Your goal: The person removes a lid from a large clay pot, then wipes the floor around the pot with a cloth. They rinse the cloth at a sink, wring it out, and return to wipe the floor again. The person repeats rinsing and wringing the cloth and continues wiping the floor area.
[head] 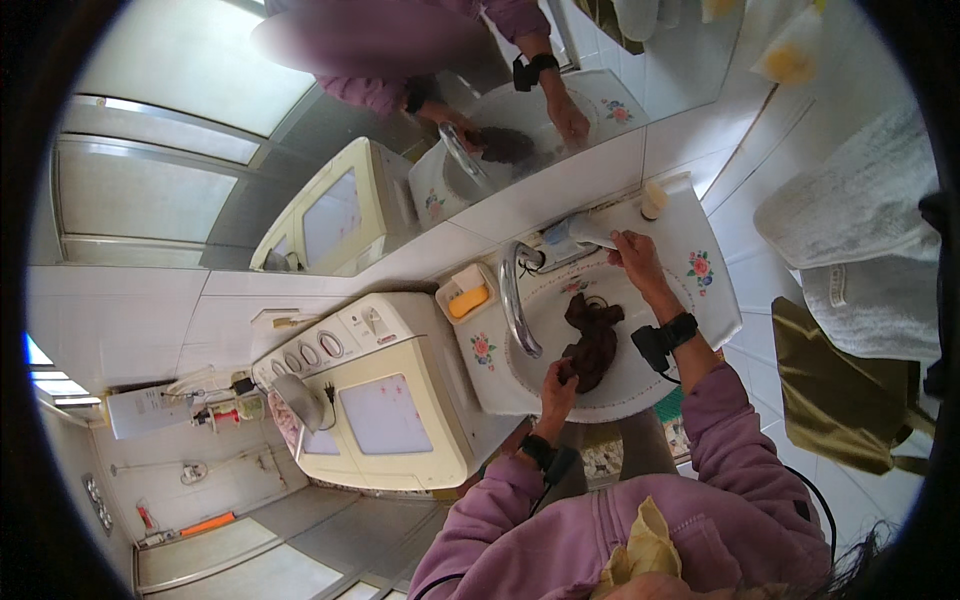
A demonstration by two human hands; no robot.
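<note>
A dark brown wet-looking cloth (592, 352) lies bunched in the white basin (540, 375) of the washbasin. My left hand (559, 386) grips its lower left edge. Over the back rim, right of the tap, my right hand (634, 259) has its fingers closed on the end of a whitish tube or pouch (592, 231); its exact kind cannot be told. Between my hands and to the left, the curved chrome tap (510, 300) arches over the basin; whether water runs is unclear.
An orange soap bar (468, 301) sits in a soap dish (444, 289) on the left ledge. A small cup (654, 201) stands at the back right. A twin-tub washing machine (442, 420) adjoins the basin's left. Grey towels (847, 225) hang at right; a mirror (360, 172) is behind.
</note>
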